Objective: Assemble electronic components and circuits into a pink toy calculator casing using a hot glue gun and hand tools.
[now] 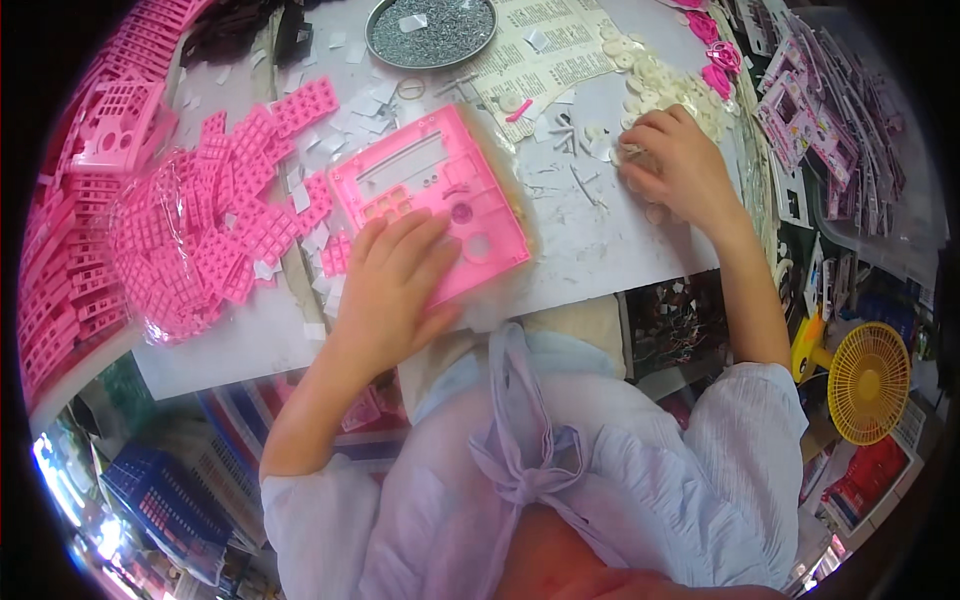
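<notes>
Currently I have the left hand (395, 275) palm-down, fingers extended over the pink panel's (490, 208) near-left part, on the table (600, 255); right hand (685, 170) angled inward, fingers curled near white discs (665, 88), contents unclear to me.

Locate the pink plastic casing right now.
Head view, upper half, just left of centre: the pink plastic casing lies under the left hand's fingers, right of the pink grid pieces and below the round tray.
</notes>
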Tool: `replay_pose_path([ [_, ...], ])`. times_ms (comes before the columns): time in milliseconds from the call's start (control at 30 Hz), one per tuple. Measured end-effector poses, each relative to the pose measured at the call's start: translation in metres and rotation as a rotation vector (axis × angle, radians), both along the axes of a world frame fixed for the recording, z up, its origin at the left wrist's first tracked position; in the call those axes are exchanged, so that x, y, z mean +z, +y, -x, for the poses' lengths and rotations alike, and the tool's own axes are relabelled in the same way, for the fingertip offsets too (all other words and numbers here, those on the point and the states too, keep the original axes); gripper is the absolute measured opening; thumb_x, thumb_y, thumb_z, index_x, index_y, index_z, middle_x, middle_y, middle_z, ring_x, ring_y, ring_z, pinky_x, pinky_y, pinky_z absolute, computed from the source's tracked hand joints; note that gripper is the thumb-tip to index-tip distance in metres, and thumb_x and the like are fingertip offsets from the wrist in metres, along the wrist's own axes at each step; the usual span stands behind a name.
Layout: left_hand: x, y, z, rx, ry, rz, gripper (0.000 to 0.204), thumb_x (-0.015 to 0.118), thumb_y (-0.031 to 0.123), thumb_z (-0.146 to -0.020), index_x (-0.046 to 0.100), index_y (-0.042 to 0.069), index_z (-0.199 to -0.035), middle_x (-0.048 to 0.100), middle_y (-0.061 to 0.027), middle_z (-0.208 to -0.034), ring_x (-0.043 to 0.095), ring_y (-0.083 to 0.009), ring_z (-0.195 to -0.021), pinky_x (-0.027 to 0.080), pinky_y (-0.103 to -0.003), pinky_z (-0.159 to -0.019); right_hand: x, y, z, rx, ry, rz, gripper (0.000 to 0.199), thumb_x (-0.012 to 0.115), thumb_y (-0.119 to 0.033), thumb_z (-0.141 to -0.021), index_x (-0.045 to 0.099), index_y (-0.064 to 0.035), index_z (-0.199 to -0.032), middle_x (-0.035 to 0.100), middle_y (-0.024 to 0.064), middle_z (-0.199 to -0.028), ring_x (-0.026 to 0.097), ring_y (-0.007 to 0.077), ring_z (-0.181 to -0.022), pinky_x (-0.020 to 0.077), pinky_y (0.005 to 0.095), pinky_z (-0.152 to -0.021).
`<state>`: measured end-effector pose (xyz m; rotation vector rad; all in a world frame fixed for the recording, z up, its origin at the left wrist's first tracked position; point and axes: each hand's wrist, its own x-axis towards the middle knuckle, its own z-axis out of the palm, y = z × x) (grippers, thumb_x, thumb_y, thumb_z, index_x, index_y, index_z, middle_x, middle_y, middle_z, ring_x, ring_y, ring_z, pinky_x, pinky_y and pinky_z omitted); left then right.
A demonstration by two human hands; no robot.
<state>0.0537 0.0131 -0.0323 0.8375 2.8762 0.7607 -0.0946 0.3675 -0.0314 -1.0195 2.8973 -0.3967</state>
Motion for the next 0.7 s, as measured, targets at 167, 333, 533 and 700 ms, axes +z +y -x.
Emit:
replay_pose_path([
  [167, 0.01, 0.005, 0.001, 0.07, 0.068, -0.203, 0.045, 0.076, 0.015, -0.078, 0.065, 0.006, -0.12, 0.058, -0.0155, -0.131, 0.056, -0.0346, -0.118, 0.044, -0.046, -0.099, -0.01, -0.01, 0.009, 0.09, 0.134, 0.035, 0.013, 0.069, -0.013, -0.083, 0.069, -0.0061, -0.095, 0.065, 0.0056, -0.096, 0.058, 0.0294, -0.095, 0.0514, 0.0393, -0.085],
  [333, 0.025, 0.037, 0.005, 0.428, -0.323, -0.562, 0.02, 0.071, 0.01, -0.089, 0.069, 0.001, -0.107, 0.068, -0.0102, -0.096, 0.063, -0.0152, -0.079, 0.048, -0.027, -0.064, 0.002, -0.048, -0.005, -0.086, -0.161, 0.427, 0.018, 0.071, -0.012, -0.087, 0.072, -0.0048, -0.103, 0.07, 0.0071, -0.088, 0.066, 0.0215, -0.076, 0.0541, 0.0329, -0.07],
  [533, 0.022, 0.036, 0.041, 0.325, -0.388, -0.678, 0.019, 0.06, 0.015, -0.1, 0.067, -0.002, -0.097, 0.063, -0.0052, -0.07, 0.057, -0.0083, -0.062, 0.043, -0.024, -0.055, 0.03, -0.123, -0.049, 0.115, -0.3, 0.818, 0.019, 0.073, -0.008, -0.087, 0.073, -0.0043, -0.106, 0.073, 0.009, -0.083, 0.07, 0.0154, -0.072, 0.0538, 0.0286, -0.063],
  [700, 0.029, 0.01, 0.041, 0.217, -0.135, -0.478, 0.012, 0.063, 0.01, -0.095, 0.067, 0.0, -0.098, 0.067, -0.0072, -0.082, 0.062, -0.0176, -0.073, 0.048, -0.029, -0.065, 0.038, -0.135, -0.041, 0.185, -0.153, 0.643, 0.009, 0.073, -0.009, -0.085, 0.072, -0.0056, -0.094, 0.07, 0.0082, -0.079, 0.067, 0.0244, -0.066, 0.0542, 0.032, -0.063],
])
